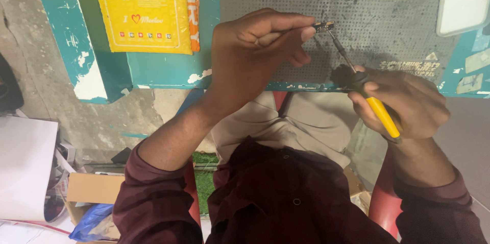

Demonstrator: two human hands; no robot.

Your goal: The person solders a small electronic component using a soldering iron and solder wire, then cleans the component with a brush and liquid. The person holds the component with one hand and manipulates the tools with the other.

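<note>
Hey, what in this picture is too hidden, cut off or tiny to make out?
- Small circuit board, head view: too small for detail, and the left hand covers part of it.
- Soldering iron: its yellow handle's end is hidden in the right hand; whether the tip touches the board is too fine to tell.
- White panel: cut off by the right edge.
- Yellow packet: top cut off by the upper edge.

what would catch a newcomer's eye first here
The two hands meeting at the upper centre: the left hand pinches a small dark circuit board, and the right hand touches the tip of a yellow-handled soldering iron to it. Next, the bright yellow padded envelope at top left.
</note>
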